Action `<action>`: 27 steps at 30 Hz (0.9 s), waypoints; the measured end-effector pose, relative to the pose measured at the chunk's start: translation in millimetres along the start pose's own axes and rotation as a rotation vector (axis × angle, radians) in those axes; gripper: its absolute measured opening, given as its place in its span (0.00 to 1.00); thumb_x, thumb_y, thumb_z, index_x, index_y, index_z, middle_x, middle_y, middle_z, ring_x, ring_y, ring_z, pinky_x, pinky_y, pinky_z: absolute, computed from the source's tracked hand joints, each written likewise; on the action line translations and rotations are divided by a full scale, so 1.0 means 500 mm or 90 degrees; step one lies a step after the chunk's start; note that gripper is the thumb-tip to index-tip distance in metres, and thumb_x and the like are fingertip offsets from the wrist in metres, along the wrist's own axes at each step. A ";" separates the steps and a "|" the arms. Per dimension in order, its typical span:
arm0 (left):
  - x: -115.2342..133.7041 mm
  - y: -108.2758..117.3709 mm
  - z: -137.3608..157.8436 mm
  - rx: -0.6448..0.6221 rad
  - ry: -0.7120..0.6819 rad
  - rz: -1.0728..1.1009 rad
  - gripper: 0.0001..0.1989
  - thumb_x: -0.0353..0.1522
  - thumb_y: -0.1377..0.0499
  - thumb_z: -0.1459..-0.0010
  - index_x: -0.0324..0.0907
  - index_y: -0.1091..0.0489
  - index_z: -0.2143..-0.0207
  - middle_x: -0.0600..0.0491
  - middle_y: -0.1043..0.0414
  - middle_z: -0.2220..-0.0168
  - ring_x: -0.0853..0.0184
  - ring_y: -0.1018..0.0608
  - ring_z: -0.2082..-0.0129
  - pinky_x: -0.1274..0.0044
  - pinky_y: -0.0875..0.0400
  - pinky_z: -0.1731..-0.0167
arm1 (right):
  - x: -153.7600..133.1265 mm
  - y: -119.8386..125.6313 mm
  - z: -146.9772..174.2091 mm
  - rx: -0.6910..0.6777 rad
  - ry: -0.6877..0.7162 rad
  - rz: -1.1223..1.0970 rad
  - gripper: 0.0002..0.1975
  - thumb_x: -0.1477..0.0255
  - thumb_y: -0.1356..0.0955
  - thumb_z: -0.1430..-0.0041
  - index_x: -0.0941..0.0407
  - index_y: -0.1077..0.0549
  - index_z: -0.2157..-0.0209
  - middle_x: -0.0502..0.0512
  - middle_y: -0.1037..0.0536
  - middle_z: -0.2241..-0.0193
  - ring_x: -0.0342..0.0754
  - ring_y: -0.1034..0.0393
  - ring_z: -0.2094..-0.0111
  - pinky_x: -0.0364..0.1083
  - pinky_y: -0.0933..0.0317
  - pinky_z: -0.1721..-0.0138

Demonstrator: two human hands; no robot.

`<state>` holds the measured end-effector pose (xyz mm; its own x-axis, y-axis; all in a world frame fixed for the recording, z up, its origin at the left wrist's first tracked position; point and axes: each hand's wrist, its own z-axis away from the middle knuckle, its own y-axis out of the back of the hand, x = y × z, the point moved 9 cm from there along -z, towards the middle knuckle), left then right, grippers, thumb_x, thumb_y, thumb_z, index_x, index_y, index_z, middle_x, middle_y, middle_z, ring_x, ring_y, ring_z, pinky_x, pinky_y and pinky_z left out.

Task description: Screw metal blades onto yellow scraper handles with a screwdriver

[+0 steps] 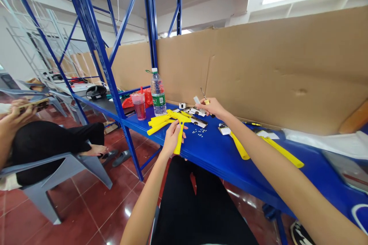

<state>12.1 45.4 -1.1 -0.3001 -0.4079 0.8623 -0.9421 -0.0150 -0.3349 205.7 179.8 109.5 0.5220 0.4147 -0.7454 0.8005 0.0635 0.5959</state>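
Observation:
My left hand (171, 137) is closed around the stem of a yellow T-shaped plastic handle (179, 134), held above the front edge of the blue table (212, 149). More yellow plastic handles (159, 121) lie just left of it. My right hand (212, 107) is closed over the back of the table. From its fingers stick out a screwdriver (206, 102), with a thin metal shaft and a yellow-and-black handle, and a small whitish translucent piece (197, 100). Black-and-white packets (199, 122) lie below that hand, with several small metal parts (199, 132) scattered in front.
A water bottle (158, 97) and a cup of red drink (139, 106) stand at the left end. Under and beyond my right forearm lie yellow handles (283, 152) and a yellow-and-black tool (253, 123). Cardboard (258, 69) walls the back. A seated person (43, 138) is at left.

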 end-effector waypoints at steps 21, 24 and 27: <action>0.049 -0.046 0.031 -0.052 0.085 -0.046 0.26 0.54 0.31 0.37 0.43 0.31 0.53 0.56 0.22 0.74 0.71 0.27 0.87 0.80 0.37 0.86 | -0.161 -0.132 0.097 -0.367 0.193 -0.007 0.17 0.55 0.22 0.43 0.54 0.22 0.70 0.45 0.31 0.82 0.41 0.36 0.83 0.42 0.47 0.80; 0.057 -0.048 0.034 -0.061 0.086 -0.062 0.26 0.53 0.31 0.37 0.43 0.30 0.54 0.55 0.21 0.73 0.70 0.26 0.87 0.80 0.37 0.86 | -0.157 -0.132 0.101 -0.371 0.183 0.004 0.19 0.54 0.21 0.43 0.54 0.23 0.71 0.44 0.32 0.85 0.41 0.37 0.83 0.42 0.48 0.80; 0.059 -0.043 0.032 -0.073 0.099 -0.082 0.25 0.51 0.28 0.40 0.42 0.29 0.54 0.54 0.20 0.73 0.70 0.27 0.88 0.80 0.38 0.87 | -0.154 -0.132 0.107 -0.391 0.189 0.008 0.24 0.50 0.21 0.43 0.55 0.25 0.73 0.44 0.33 0.87 0.40 0.41 0.83 0.42 0.50 0.79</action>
<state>26.2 19.2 25.5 -0.1876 -0.2642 0.9460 -0.9822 0.0493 -0.1811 128.4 95.0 111.5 0.3570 0.6442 -0.6764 0.4375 0.5245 0.7304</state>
